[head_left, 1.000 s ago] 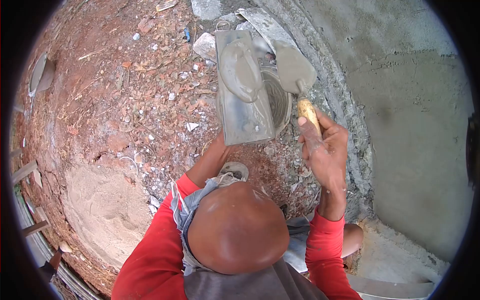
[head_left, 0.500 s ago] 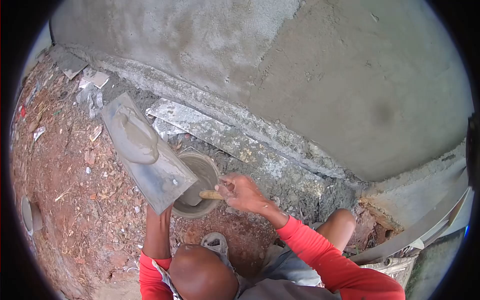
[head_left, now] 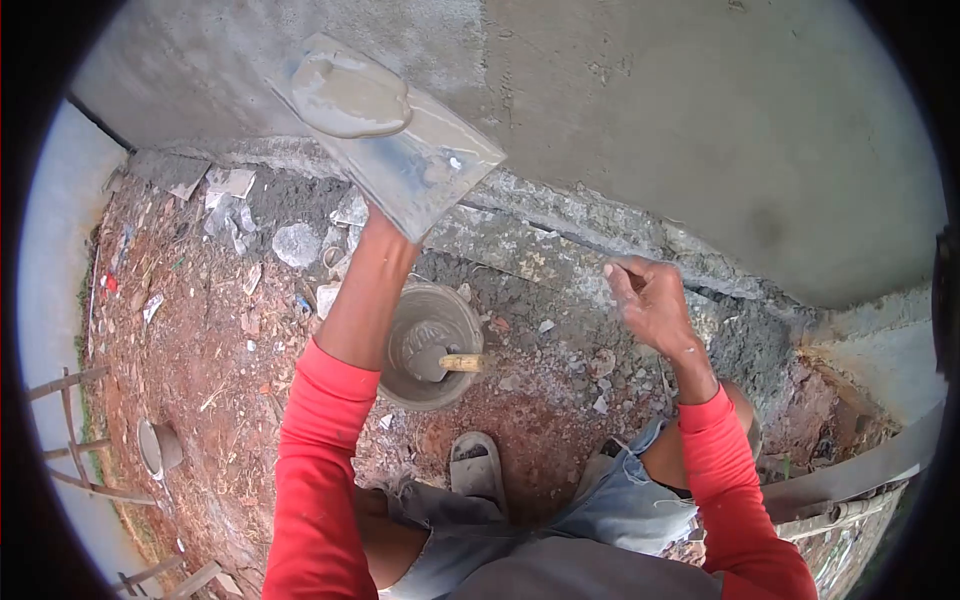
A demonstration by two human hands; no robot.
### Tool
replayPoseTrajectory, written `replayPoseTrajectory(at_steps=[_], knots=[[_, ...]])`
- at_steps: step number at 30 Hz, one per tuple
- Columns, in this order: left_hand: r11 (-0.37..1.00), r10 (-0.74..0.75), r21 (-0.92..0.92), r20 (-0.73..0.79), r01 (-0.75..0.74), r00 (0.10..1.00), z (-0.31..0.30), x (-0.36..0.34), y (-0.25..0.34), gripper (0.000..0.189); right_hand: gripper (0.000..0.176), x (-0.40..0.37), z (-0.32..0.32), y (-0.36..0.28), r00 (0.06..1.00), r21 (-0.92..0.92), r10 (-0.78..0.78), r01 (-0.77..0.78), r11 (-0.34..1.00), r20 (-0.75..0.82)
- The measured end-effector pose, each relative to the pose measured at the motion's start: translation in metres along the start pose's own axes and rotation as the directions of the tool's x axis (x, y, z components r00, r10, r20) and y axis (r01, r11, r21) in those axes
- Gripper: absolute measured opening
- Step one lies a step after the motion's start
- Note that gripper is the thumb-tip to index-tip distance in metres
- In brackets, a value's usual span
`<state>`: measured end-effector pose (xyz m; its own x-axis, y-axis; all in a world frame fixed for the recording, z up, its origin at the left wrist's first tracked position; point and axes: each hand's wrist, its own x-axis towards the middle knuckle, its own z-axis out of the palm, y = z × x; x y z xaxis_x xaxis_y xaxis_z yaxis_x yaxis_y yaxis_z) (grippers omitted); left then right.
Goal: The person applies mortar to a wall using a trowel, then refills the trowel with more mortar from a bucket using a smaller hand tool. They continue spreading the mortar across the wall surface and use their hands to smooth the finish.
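Observation:
My left hand (head_left: 385,228) is under a flat rectangular plastering hawk (head_left: 425,165), holding it up in front of the wall; the board hides the fingers. A smooth mound of wet mortar (head_left: 350,95) lies on the hawk's far left half. My right hand (head_left: 652,305) is empty, raised to the right of the bucket, its fingers loosely bent and apart from the thumb. Between the arms stands a round bucket (head_left: 472,318) with wet mortar inside. A trowel's wooden handle (head_left: 462,363) rests over the bucket's right rim, its blade in the bucket.
Grey plastered wall (head_left: 680,130) rises ahead, with a rough concrete ledge (head_left: 570,215) along its foot. Rubble and broken pieces litter the reddish ground (head_left: 225,340). A smaller container (head_left: 160,448) lies at left near wooden sticks (head_left: 75,420). At right is a long board (head_left: 860,465).
My left hand has lifted the hawk with its mortar up and to the right, toward the wall. My right hand has let go of the trowel handle and moved right and up.

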<state>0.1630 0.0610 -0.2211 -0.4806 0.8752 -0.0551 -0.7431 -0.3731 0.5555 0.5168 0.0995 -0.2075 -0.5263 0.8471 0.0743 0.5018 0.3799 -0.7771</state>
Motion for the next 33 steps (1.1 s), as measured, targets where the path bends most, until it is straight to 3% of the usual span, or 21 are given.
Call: replayPoseTrajectory(at_steps=[6,11,14,19,22,25,26,29,33], knots=[[0.979,-0.107,-0.185,-0.082,0.090,0.991,0.005,0.014,-0.148,0.099,0.024,0.000,-0.053,0.020,0.961,0.181,0.096,-0.050,0.982,-0.259],[0.955,-0.095,-0.295,-0.218,0.027,0.971,-0.021,0.035,-0.268,0.104,0.020,-0.018,-0.082,0.017,0.950,0.172,0.128,-0.081,0.982,-0.286],[0.949,-0.047,-0.310,-0.300,-0.050,0.953,-0.027,0.055,-0.307,0.096,0.017,-0.027,-0.092,0.019,0.932,0.134,0.022,0.028,0.991,-0.361],[0.943,0.019,-0.300,-0.391,-0.147,0.920,0.012,0.071,-0.315,0.082,0.015,-0.041,-0.111,0.022,0.948,0.126,0.040,0.000,0.992,-0.314],[0.957,0.060,-0.252,-0.309,-0.143,0.949,0.017,0.070,-0.311,0.076,0.013,-0.041,-0.117,0.022,0.959,0.128,0.053,-0.018,0.992,-0.277],[0.993,0.024,-0.081,-0.592,-0.088,0.806,0.023,0.079,-0.294,0.070,0.013,-0.038,-0.118,0.023,0.972,0.127,0.069,-0.041,0.991,-0.223],[0.989,0.033,-0.095,-0.606,-0.113,0.795,0.027,0.080,-0.290,0.062,0.014,-0.036,-0.117,0.023,0.976,0.122,0.070,-0.045,0.991,-0.206],[0.988,0.051,-0.082,-0.638,-0.133,0.768,0.083,0.078,-0.258,0.048,0.017,-0.026,-0.108,0.027,0.978,0.173,0.106,-0.075,0.982,-0.178],[0.973,0.219,0.100,-0.669,-0.206,0.711,0.189,0.079,-0.183,0.056,0.025,-0.013,-0.098,0.036,0.987,0.177,0.100,-0.077,0.981,-0.128]])
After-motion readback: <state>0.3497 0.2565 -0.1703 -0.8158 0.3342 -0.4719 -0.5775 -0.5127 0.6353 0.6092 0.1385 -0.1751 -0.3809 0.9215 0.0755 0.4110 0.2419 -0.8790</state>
